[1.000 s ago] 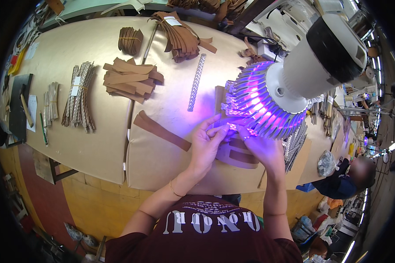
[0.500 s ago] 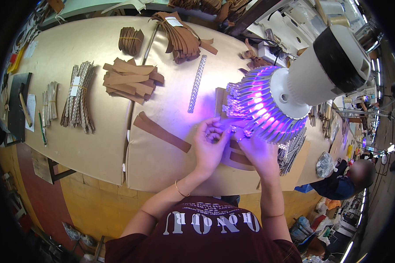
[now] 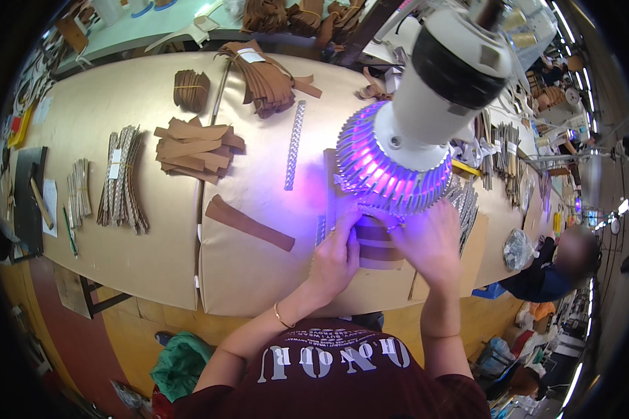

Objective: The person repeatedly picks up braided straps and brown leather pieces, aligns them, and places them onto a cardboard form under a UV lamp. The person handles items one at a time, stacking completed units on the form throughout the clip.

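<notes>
Beneath the lamp's purple glow, my left hand (image 3: 337, 257) is closed in a pinch on a silvery braided strip (image 3: 321, 229), which hangs down beside its fingers. The strip's upper part passes toward my right hand (image 3: 432, 241), whose fingers are bent on it close under the lamp; their tips are partly hidden by the lamp and glare. Below the hands, flat brown strips (image 3: 374, 253) lie on the table. Another braided strip (image 3: 295, 145) lies lengthwise to the left of the lamp, and a single brown strip (image 3: 250, 223) lies left of my left hand.
A white lamp with a finned rim (image 3: 395, 164) hangs over the hands. Brown leather strips (image 3: 197, 148), bundled brown strips (image 3: 264, 77) and braided bundles (image 3: 121, 178) lie on the gold-coloured table (image 3: 154, 258). At the right, a person (image 3: 545, 272) is near a clear plastic bag (image 3: 518, 249).
My head view has shifted, so the lamp appears further left. My left hand has turned and closed more, with the braided strip now hanging beside it. My right hand has reached further under the lamp.
</notes>
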Motion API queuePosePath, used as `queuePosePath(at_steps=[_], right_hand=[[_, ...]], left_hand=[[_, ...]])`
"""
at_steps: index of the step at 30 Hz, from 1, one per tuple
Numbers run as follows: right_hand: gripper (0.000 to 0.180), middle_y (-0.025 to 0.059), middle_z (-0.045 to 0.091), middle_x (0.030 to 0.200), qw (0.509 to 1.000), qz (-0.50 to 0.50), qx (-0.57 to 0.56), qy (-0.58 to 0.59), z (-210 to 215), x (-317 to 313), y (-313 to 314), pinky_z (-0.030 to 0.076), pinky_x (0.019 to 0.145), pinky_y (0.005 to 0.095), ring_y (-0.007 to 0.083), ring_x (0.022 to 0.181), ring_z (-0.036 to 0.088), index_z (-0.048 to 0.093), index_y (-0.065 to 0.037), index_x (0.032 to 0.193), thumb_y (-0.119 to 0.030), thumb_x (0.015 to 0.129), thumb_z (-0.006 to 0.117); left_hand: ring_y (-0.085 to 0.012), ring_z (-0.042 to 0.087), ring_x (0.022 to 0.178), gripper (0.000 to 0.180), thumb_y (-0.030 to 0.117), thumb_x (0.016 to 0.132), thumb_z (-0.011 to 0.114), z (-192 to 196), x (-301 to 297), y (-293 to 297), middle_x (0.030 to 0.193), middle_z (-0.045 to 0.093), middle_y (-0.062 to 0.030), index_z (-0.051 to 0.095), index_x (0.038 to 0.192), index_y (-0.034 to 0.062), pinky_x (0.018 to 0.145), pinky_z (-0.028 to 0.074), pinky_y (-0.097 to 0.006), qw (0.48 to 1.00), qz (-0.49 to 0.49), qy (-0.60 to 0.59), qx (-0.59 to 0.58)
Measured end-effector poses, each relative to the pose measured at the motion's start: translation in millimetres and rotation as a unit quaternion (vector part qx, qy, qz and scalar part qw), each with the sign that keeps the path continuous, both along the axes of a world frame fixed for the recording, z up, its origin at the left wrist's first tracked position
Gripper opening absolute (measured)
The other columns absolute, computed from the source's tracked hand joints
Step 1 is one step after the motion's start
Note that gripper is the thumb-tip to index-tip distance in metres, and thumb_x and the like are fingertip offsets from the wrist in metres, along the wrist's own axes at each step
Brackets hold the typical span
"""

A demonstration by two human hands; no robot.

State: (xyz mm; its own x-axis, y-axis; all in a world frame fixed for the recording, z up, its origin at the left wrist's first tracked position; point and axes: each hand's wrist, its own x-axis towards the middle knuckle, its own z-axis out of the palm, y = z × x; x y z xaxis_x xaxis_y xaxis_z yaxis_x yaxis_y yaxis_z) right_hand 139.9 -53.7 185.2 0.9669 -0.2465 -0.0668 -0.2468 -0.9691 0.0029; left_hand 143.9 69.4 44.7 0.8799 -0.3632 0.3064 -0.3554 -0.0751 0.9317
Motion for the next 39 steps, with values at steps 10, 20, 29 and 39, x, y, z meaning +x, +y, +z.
queuePosePath(at_steps=[10, 20, 29, 39], right_hand=[[0.033, 0.0159, 0.064, 0.071, 0.997, -0.033, 0.075, 0.003, 20.6, -2.9, -31.7, 0.046, 0.068, 0.0447, 0.0371, 0.069, 0.062, 0.063, -0.001, 0.073, -0.031, 0.082, 0.072], [0.029, 0.0131, 0.065, 0.064, 0.99, -0.049, 0.134, -0.011, -3.4, -15.8, -54.2, 0.049, 0.06, 0.0416, 0.0338, 0.06, 0.063, 0.071, -0.005, 0.078, -0.033, 0.084, 0.072], [0.039, 0.0125, 0.064, 0.062, 0.984, -0.084, 0.15, -0.052, -19.8, -30.5, -79.9, 0.048, 0.058, 0.0386, 0.0306, 0.059, 0.064, 0.07, -0.005, 0.075, -0.043, 0.078, 0.077], [0.052, 0.0163, 0.063, 0.065, 0.902, -0.164, 0.39, -0.089, -57.9, -49.8, -106.8, 0.047, 0.062, 0.0415, 0.0348, 0.064, 0.062, 0.067, -0.005, 0.074, -0.056, 0.079, 0.072]], left_hand=[[-0.0366, 0.068, 0.086, 0.047, -0.008, 0.081, 0.057, -1.8, -0.6, 0.4, 0.108, 0.066, -0.0238, 0.055, 0.127, 0.0035, 0.076, 0.055, -0.044, 0.998, -0.027, -0.046, 0.046], [-0.0326, 0.068, 0.078, 0.045, -0.006, 0.083, 0.058, 7.6, 3.3, -0.2, 0.107, 0.067, -0.0195, 0.057, 0.127, 0.0042, 0.069, 0.054, -0.041, 0.993, -0.018, -0.077, 0.092], [-0.0343, 0.067, 0.103, 0.045, -0.01, 0.087, 0.051, 11.4, 4.0, -3.6, 0.122, 0.064, -0.0204, 0.056, 0.129, 0.0016, 0.082, 0.055, -0.039, 0.976, -0.041, -0.148, 0.157], [-0.0359, 0.068, 0.096, 0.045, -0.007, 0.088, 0.051, 20.3, 5.0, -2.4, 0.128, 0.06, -0.0217, 0.056, 0.131, 0.003, 0.083, 0.054, -0.041, 0.963, -0.068, -0.146, 0.214]])
